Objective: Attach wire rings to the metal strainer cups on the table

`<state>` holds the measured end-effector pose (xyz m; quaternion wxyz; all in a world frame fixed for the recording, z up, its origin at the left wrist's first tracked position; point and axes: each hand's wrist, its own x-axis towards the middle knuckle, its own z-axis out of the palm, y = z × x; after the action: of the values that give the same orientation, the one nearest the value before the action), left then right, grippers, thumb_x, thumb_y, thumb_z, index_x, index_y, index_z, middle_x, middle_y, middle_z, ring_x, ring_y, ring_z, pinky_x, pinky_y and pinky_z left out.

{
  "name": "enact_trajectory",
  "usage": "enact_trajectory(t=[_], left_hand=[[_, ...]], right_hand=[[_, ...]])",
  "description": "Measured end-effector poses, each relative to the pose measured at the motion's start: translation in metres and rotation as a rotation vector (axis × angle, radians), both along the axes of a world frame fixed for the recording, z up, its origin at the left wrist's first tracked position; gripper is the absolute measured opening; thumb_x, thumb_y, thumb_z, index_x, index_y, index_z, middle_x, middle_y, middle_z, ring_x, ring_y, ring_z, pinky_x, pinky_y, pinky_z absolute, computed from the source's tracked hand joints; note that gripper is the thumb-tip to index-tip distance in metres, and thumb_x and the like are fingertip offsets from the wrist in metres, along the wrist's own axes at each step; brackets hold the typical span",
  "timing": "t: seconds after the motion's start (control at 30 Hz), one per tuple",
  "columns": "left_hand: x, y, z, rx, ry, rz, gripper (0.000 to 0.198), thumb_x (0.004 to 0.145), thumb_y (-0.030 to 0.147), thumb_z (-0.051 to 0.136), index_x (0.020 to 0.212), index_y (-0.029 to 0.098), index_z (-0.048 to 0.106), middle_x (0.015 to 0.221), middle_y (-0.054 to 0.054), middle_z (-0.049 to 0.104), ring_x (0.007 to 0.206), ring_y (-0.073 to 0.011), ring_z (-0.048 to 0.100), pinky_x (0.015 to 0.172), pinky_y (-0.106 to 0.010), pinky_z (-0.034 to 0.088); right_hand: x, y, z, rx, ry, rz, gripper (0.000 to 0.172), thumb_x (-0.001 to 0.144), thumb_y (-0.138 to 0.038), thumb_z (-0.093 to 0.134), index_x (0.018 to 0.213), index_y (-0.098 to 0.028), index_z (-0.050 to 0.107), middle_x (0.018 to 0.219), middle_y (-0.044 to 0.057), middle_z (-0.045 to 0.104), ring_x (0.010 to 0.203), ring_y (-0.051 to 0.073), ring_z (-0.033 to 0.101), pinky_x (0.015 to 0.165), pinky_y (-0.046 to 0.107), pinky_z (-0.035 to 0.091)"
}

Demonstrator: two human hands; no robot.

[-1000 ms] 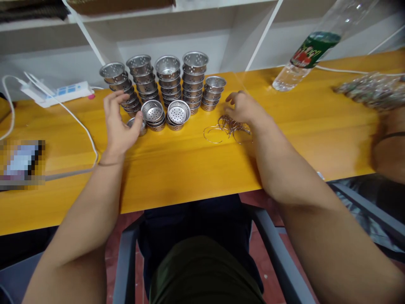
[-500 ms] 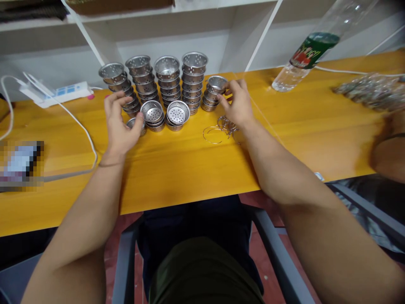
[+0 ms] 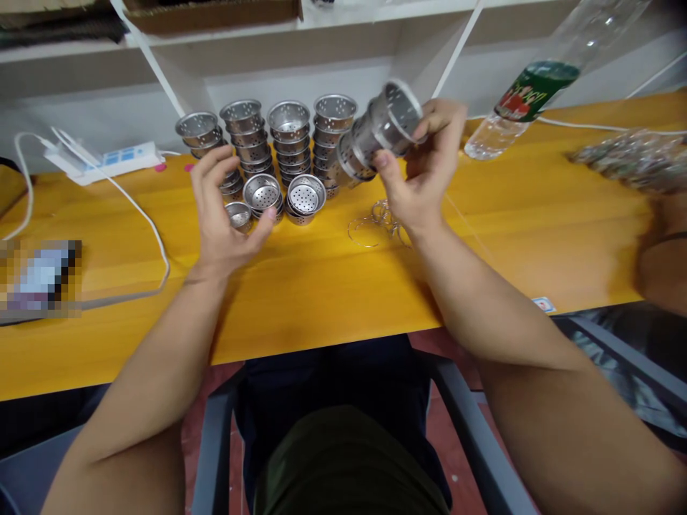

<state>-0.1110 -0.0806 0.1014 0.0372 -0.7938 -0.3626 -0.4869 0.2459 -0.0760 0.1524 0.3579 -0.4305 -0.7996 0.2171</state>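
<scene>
My right hand (image 3: pixel 429 164) grips a short stack of perforated metal cups (image 3: pixel 376 136), lifted off the table and tilted with its rim up to the right. My left hand (image 3: pixel 225 214) is open, fingers apart, over the front left of the other cups. Near its thumb are a low stack of cups (image 3: pixel 262 193) and a single small cup (image 3: pixel 239 216). Another low stack (image 3: pixel 305 197) stands to the right of these. Behind them rise several tall cup stacks (image 3: pixel 290 136). Thin wire rings (image 3: pixel 381 218) lie below my right hand.
On the yellow table (image 3: pixel 333 293), a power strip (image 3: pixel 118 161) with white cables and a blurred-out phone (image 3: pixel 43 275) are at left. A plastic bottle (image 3: pixel 499 121) and shiny wrapped items (image 3: pixel 633 157) are at right, near another person's arm (image 3: pixel 665 250). White shelving (image 3: pixel 300 68) stands behind.
My right hand has lifted the short cup stack off the table and tipped it. My left hand has shifted right, uncovering the single small cup.
</scene>
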Motion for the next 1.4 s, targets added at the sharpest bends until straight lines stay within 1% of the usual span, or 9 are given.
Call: enact_trajectory(t=[0.1,0.23,0.4,0.67,0.87,1.0,1.07,1.17,1.4], left_hand=[[0.020,-0.012,0.002,-0.071,0.025,-0.100,0.121,0.098,0.109,0.091,0.183,0.034,0.049,0.196,-0.016,0.060,0.189,-0.0502,0.053,0.157,-0.082,0.044],[0.042,-0.021,-0.010,-0.315,0.030,-0.186,0.137,0.087,0.117,0.093,0.187,0.033,0.050,0.191,-0.017,0.067,0.179,-0.0519,0.069,0.146,-0.075,0.062],[0.056,-0.025,-0.028,-0.498,-0.084,-0.182,0.117,0.090,0.103,0.103,0.175,0.032,0.063,0.154,-0.012,0.089,0.147,-0.0473,0.089,0.128,-0.068,0.076],[0.066,-0.031,-0.027,-0.621,-0.188,-0.373,0.094,0.102,0.102,0.092,0.160,0.031,0.071,0.142,-0.012,0.091,0.130,-0.0405,0.093,0.118,-0.063,0.080],[0.063,-0.028,-0.030,-0.593,-0.113,-0.357,0.105,0.092,0.091,0.106,0.171,0.035,0.065,0.159,-0.012,0.082,0.155,-0.0461,0.083,0.135,-0.066,0.072],[0.057,-0.026,-0.029,-0.549,-0.078,-0.383,0.092,0.095,0.076,0.108,0.165,0.032,0.067,0.163,-0.015,0.081,0.157,-0.0454,0.081,0.141,-0.064,0.067],[0.057,-0.024,-0.031,-0.553,-0.071,-0.374,0.091,0.093,0.073,0.110,0.162,0.030,0.069,0.163,-0.015,0.082,0.156,-0.0454,0.081,0.141,-0.064,0.067],[0.058,-0.019,-0.036,-0.633,-0.082,-0.371,0.096,0.088,0.076,0.113,0.159,0.029,0.070,0.156,-0.015,0.086,0.145,-0.0430,0.086,0.129,-0.061,0.074],[0.060,-0.017,-0.040,-0.773,-0.089,-0.468,0.093,0.092,0.069,0.111,0.164,0.028,0.070,0.159,-0.016,0.087,0.150,-0.0444,0.087,0.129,-0.063,0.077]], right_hand=[[-0.021,-0.009,-0.008,0.006,0.029,0.008,0.103,0.082,-0.099,0.111,0.165,-0.050,0.073,0.163,0.010,0.077,0.177,0.054,0.054,0.134,0.081,0.065],[-0.042,-0.019,-0.039,0.014,0.081,0.003,0.100,0.087,-0.098,0.108,0.161,-0.042,0.071,0.156,0.012,0.076,0.166,0.053,0.064,0.127,0.079,0.071],[-0.041,-0.019,-0.066,0.000,0.216,-0.029,0.082,0.105,-0.105,0.084,0.151,-0.038,0.072,0.136,0.011,0.077,0.138,0.046,0.076,0.118,0.075,0.074],[-0.029,-0.013,-0.060,-0.031,0.216,-0.050,0.090,0.104,-0.114,0.073,0.152,-0.037,0.075,0.127,0.011,0.080,0.130,0.046,0.080,0.116,0.075,0.075],[0.007,0.014,-0.057,0.155,0.112,-0.441,0.082,0.123,-0.101,0.041,0.165,-0.038,0.071,0.139,0.015,0.081,0.144,0.049,0.077,0.121,0.078,0.069],[0.053,0.056,-0.072,0.164,0.033,-0.571,0.067,0.113,-0.101,0.070,0.163,-0.056,0.072,0.150,0.008,0.086,0.165,0.049,0.060,0.140,0.077,0.057],[0.069,0.076,-0.084,0.115,0.017,-0.616,0.057,0.120,-0.090,0.069,0.159,-0.049,0.073,0.161,0.009,0.083,0.157,0.042,0.064,0.139,0.070,0.059],[0.077,0.094,-0.100,-0.027,-0.121,-0.632,0.053,0.119,-0.073,0.077,0.151,-0.030,0.075,0.169,0.020,0.077,0.151,0.043,0.073,0.133,0.068,0.066],[0.062,0.091,-0.098,-0.098,-0.263,-0.557,0.044,0.116,-0.055,0.083,0.150,-0.027,0.079,0.167,0.023,0.081,0.151,0.043,0.079,0.130,0.061,0.069]])
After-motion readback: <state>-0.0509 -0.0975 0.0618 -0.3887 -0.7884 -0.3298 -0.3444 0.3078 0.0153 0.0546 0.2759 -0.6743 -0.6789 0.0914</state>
